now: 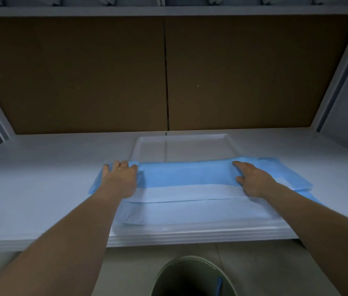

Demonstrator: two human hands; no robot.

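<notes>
A blue sheet with a white underside [188, 176] lies partly folded across a white tray [181, 144] on a white table. My left hand [120, 178] lies on the sheet's left end, its fingers curled over the far edge. My right hand [252, 178] rests flat on the sheet's right part with fingers straight. The white folded-over band [190, 193] runs between my two wrists. Only the tray's far rim and part of its floor show beyond the sheet.
The table [40, 178] sits in an alcove with a brown back board [72, 77] and grey side posts. A shelf runs overhead. Below the front edge stands a dark green bin [192, 276] on a tiled floor.
</notes>
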